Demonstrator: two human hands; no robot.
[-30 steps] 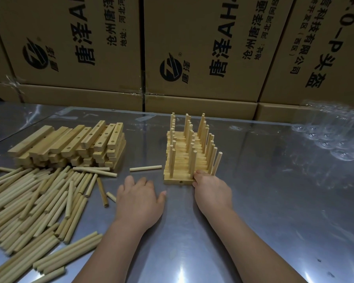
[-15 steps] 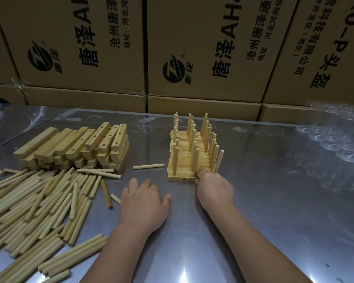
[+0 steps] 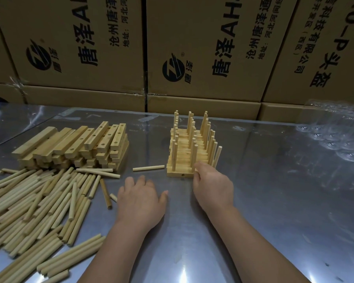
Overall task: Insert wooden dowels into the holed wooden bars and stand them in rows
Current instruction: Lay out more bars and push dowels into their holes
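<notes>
Dead centre of the table sit the assembled rows (image 3: pixel 182 158): holed bars packed side by side, dowels standing upright out of them in three lines running away from the camera. The front bar (image 3: pixel 179 173) shows a hole in its near face. The right hand (image 3: pixel 213 188) is at that bar's near right end, fingertips against the wood; the thumb is hidden, so whether it pinches or only presses I cannot tell. The left hand (image 3: pixel 140 201) lies palm down on the surface just left of the rows, fingers spread, thumb out, holding nothing.

One single dowel (image 3: pixel 148 168) lies flat just beside the rows on the left. Further left, a stack of holed bars (image 3: pixel 74 148), several layers deep, and in front of it a big loose heap of dowels (image 3: pixel 35 201) running to the near left edge.

The table (image 3: pixel 274 201) is bare shiny metal, scuffed, throwing back glare. Crumpled clear plastic (image 3: pixel 335 139) sits at far right. Behind it all, a wall of stacked cardboard boxes (image 3: pixel 213 48) with black printed logos and Chinese lettering
</notes>
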